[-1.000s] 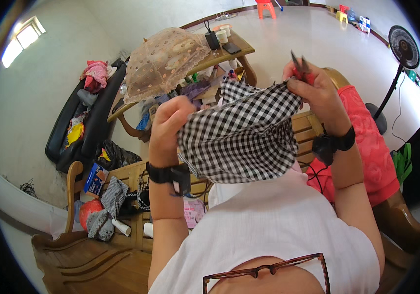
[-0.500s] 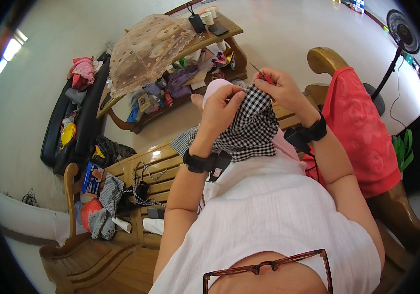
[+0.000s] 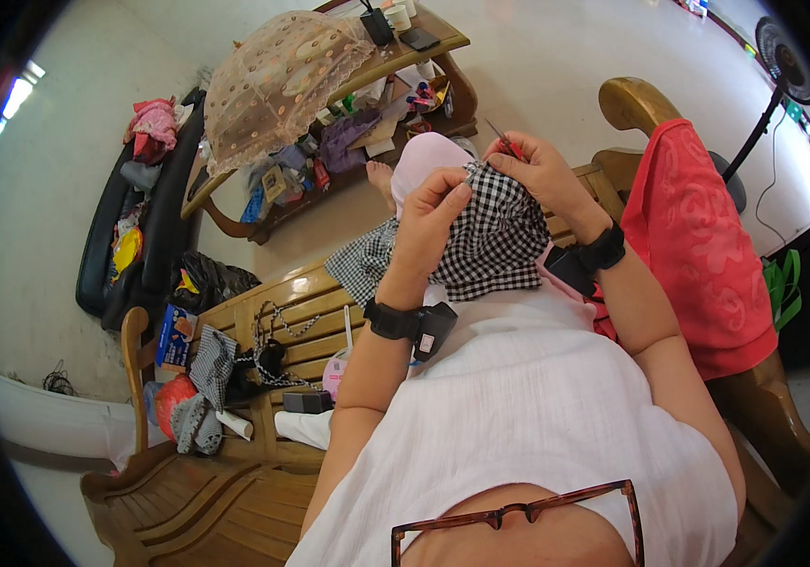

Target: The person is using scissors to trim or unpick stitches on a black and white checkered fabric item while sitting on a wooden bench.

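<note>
A black-and-white checked cloth (image 3: 492, 241) lies bunched over my lap, with its upper edge raised between my hands. My left hand (image 3: 430, 215) is closed, with thumb and fingertips pinched at the cloth's upper left edge. In my right hand (image 3: 545, 178) is a small red-handled pair of scissors (image 3: 517, 150), its thin dark tip pointing up and away from me. The right thumb and fingers also press on the cloth's upper edge. Whatever lies right between the left fingertips is too small to make out. A pink-clad knee (image 3: 429, 154) shows just beyond the cloth.
I sit on a slatted wooden bench (image 3: 315, 283); cloth scraps, cord and a dark box (image 3: 307, 403) lie on its left. A red cloth (image 3: 703, 255) drapes the right armrest. Ahead stands a cluttered wooden table (image 3: 443, 57) with a mesh food cover (image 3: 282, 85); a fan (image 3: 783, 61) is far right.
My left hand has turned slightly, its fingers now pinching at the cloth edge close to the right hand. The right hand keeps the scissors in nearly the same place. The view has shifted a little.
</note>
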`<action>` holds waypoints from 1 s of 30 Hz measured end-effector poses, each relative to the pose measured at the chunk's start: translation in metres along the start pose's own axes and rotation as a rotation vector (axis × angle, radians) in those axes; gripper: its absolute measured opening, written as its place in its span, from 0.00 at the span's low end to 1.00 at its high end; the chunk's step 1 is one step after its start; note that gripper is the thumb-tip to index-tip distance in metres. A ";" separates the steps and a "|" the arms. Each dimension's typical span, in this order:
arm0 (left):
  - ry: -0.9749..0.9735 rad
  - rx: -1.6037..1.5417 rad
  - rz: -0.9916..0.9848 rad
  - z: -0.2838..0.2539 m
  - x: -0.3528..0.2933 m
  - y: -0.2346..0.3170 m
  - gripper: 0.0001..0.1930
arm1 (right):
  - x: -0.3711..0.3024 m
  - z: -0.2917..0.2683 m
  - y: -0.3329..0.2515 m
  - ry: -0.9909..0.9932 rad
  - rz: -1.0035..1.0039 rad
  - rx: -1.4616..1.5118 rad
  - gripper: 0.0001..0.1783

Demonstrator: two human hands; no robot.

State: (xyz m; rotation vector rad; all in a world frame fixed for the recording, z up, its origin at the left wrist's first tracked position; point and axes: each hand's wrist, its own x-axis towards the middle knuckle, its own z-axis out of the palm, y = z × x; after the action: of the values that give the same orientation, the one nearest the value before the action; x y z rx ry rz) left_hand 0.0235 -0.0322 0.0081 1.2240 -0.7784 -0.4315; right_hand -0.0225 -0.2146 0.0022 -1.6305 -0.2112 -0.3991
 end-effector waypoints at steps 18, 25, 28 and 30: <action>0.129 -0.152 -0.067 0.008 -0.010 0.000 0.08 | -0.012 0.017 -0.025 0.303 -0.121 -0.254 0.13; 0.190 -0.174 -0.076 0.004 -0.011 0.003 0.09 | -0.044 0.024 -0.055 0.231 -0.393 -0.605 0.15; 0.209 -0.187 -0.104 0.002 -0.011 0.000 0.10 | -0.052 0.028 -0.055 0.327 -0.497 -0.622 0.15; 0.242 -0.144 -0.091 0.003 -0.010 0.001 0.10 | -0.055 0.029 -0.063 0.334 -0.594 -0.704 0.15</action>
State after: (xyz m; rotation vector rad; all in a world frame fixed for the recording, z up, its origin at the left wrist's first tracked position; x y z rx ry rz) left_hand 0.0143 -0.0271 0.0069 1.1546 -0.4784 -0.3979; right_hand -0.0929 -0.1735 0.0378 -2.1327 -0.3235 -1.3035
